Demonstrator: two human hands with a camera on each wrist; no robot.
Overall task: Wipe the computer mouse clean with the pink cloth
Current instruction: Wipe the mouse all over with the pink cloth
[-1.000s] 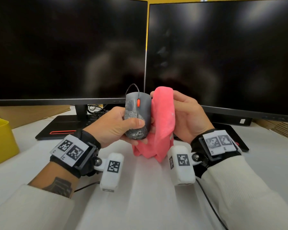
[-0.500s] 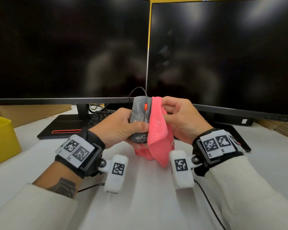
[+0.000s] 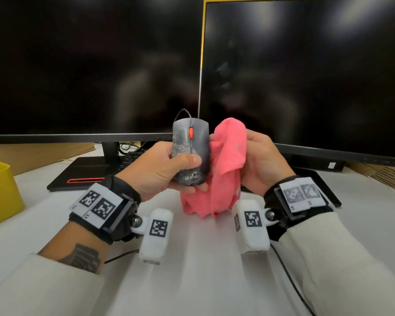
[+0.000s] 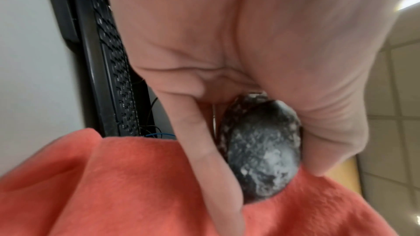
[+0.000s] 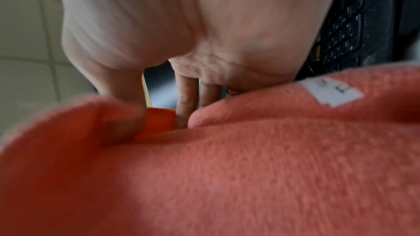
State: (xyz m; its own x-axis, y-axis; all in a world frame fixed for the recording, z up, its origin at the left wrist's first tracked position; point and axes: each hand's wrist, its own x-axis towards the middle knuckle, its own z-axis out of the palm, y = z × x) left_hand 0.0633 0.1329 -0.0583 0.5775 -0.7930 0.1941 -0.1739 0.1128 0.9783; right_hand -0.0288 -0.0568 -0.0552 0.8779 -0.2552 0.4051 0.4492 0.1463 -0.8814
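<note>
My left hand (image 3: 167, 172) grips a dark grey corded mouse (image 3: 191, 144), held upright above the white table with its orange scroll wheel facing me. White smears cover its left button and its rear end (image 4: 261, 148). My thumb lies across its top and my fingers (image 4: 204, 143) wrap underneath. Just to its right, my right hand (image 3: 260, 163) holds the bunched pink cloth (image 3: 224, 169) against the mouse's right side. The cloth (image 5: 227, 168) hangs down to the table and hides most of my right fingers.
Two dark monitors (image 3: 94, 65) stand side by side right behind my hands. A black keyboard (image 3: 132, 159) lies under the left one. A yellow bin (image 3: 0, 190) sits at the left edge. Sensor cables (image 3: 290, 281) trail over the white table (image 3: 203, 270).
Both hands dipped, then rose again. The cloth slid off the mouse's top to its right side, so more of the right button shows now.
</note>
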